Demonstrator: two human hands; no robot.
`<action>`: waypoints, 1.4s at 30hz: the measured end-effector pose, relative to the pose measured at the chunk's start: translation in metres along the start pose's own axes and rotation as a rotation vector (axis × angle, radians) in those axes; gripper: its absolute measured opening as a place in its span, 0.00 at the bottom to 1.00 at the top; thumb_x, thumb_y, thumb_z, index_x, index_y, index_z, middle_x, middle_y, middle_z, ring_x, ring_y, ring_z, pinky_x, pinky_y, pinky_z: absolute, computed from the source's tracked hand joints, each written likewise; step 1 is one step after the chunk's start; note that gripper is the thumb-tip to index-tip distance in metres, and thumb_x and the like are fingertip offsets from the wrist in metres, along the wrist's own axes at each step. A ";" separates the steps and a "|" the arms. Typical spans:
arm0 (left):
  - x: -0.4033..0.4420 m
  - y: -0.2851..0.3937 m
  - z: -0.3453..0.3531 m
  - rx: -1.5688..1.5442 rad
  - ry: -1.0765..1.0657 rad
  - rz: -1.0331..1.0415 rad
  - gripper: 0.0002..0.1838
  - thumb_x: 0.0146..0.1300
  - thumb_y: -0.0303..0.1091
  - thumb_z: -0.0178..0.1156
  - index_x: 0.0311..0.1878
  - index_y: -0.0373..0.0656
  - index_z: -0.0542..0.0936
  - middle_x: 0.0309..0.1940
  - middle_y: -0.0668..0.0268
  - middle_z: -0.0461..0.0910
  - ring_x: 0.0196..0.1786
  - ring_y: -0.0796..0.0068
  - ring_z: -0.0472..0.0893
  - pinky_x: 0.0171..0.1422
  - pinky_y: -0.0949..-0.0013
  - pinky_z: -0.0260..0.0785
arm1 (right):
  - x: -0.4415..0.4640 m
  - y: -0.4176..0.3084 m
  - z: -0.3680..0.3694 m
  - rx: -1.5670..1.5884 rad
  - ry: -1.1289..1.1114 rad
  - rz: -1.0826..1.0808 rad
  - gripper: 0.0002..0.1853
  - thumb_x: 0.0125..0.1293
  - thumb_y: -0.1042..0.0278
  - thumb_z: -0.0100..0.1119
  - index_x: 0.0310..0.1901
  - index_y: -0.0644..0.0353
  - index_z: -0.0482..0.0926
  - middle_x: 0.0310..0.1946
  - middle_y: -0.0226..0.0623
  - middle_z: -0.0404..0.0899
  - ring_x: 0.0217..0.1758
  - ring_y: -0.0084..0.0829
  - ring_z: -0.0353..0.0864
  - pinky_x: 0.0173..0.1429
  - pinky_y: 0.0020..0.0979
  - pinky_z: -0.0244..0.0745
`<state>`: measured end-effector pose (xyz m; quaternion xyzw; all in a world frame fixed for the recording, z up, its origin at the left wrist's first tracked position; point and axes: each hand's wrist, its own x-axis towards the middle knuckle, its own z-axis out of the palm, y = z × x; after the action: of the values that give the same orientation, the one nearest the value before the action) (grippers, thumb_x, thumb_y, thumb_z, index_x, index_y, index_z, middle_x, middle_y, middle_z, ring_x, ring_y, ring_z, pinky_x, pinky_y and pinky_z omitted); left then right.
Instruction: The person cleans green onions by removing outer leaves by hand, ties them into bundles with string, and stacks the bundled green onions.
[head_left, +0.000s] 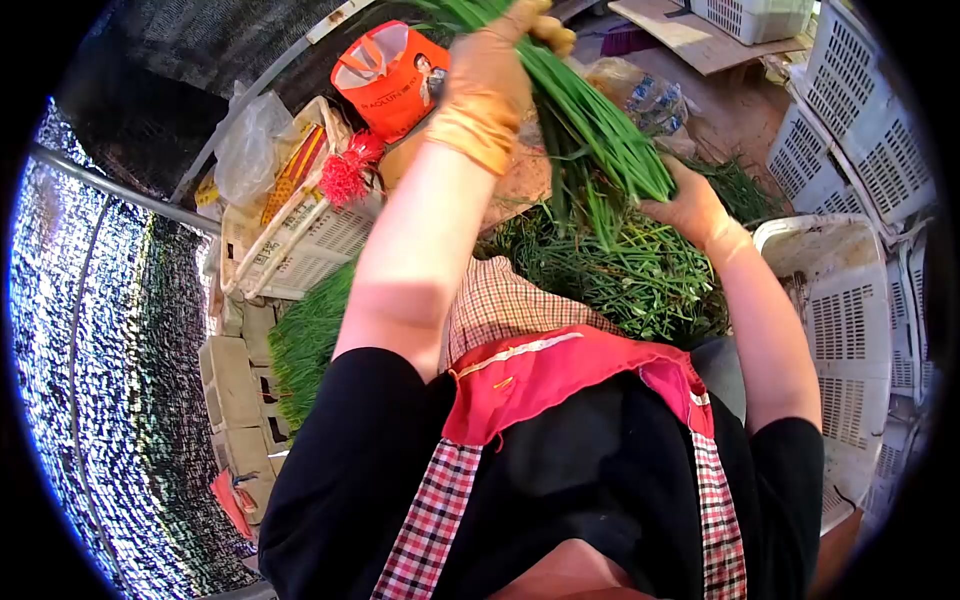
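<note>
A long bunch of garlic chives slants across the top middle of the head view. My left hand, in an orange glove with yellowish fingertips, is closed around its upper part. At the lower right end of the bunch, my right hand grips the stalk ends between thumb and fingers; it looks gloved too. Some thinner leaves dangle beneath the bunch. Below both hands lies a heap of loose green leaves and trimmings, close to my checked apron.
More chives stand packed at my left. A white crate there holds bags, with a red pompom beside it. An orange bag stands behind. On the right are a tall white basket and stacked crates.
</note>
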<state>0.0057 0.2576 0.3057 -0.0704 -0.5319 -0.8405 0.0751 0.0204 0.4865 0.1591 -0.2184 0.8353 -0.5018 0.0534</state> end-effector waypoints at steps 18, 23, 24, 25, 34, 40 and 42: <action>0.016 -0.004 -0.004 0.047 -0.028 0.287 0.13 0.62 0.34 0.59 0.44 0.35 0.74 0.40 0.55 0.80 0.47 0.58 0.79 0.56 0.57 0.71 | -0.021 0.004 0.006 1.511 -0.043 0.218 0.38 0.63 0.32 0.40 0.61 0.58 0.65 0.57 0.39 0.72 0.53 0.38 0.75 0.50 0.36 0.73; 0.017 0.007 -0.012 -0.012 -0.040 0.324 0.15 0.61 0.36 0.59 0.45 0.35 0.74 0.39 0.57 0.79 0.47 0.58 0.79 0.58 0.56 0.70 | -0.034 -0.016 -0.002 1.423 0.050 0.189 0.40 0.62 0.29 0.36 0.63 0.56 0.64 0.58 0.37 0.70 0.49 0.32 0.77 0.43 0.31 0.74; 0.016 0.009 -0.014 -0.001 -0.045 0.351 0.15 0.62 0.36 0.59 0.45 0.35 0.73 0.39 0.56 0.79 0.47 0.57 0.79 0.58 0.55 0.70 | -0.036 -0.016 -0.007 1.425 -0.072 0.136 0.39 0.63 0.30 0.38 0.63 0.56 0.63 0.57 0.37 0.71 0.49 0.33 0.77 0.44 0.32 0.75; 0.015 0.011 -0.014 0.010 -0.048 0.380 0.15 0.62 0.36 0.58 0.46 0.35 0.73 0.39 0.56 0.79 0.48 0.57 0.79 0.58 0.55 0.70 | -0.037 -0.014 -0.012 1.422 -0.196 0.084 0.38 0.63 0.31 0.39 0.63 0.56 0.62 0.56 0.38 0.71 0.49 0.33 0.76 0.46 0.34 0.76; 0.002 0.020 -0.014 0.052 -0.071 0.371 0.14 0.63 0.36 0.58 0.46 0.35 0.74 0.40 0.53 0.79 0.47 0.57 0.79 0.57 0.55 0.71 | -0.035 -0.024 -0.001 1.313 0.146 0.027 0.21 0.64 0.69 0.52 0.58 0.64 0.68 0.49 0.38 0.76 0.45 0.23 0.77 0.35 0.22 0.76; -0.007 0.021 -0.018 0.047 0.000 0.323 0.13 0.63 0.35 0.57 0.45 0.36 0.74 0.41 0.55 0.79 0.47 0.57 0.79 0.57 0.55 0.71 | -0.034 -0.010 -0.007 1.210 0.166 0.082 0.18 0.66 0.65 0.51 0.54 0.63 0.72 0.45 0.32 0.77 0.31 0.16 0.72 0.25 0.15 0.63; -0.009 0.025 -0.022 0.023 0.060 0.303 0.13 0.63 0.35 0.57 0.44 0.36 0.74 0.40 0.56 0.79 0.47 0.57 0.79 0.57 0.54 0.71 | -0.035 -0.002 -0.008 1.240 0.393 0.079 0.15 0.65 0.65 0.53 0.50 0.63 0.76 0.43 0.31 0.78 0.29 0.16 0.71 0.27 0.15 0.61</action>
<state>0.0186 0.2277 0.3168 -0.1238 -0.5222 -0.8152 0.2180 0.0496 0.5069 0.1600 -0.0204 0.3922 -0.9190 0.0339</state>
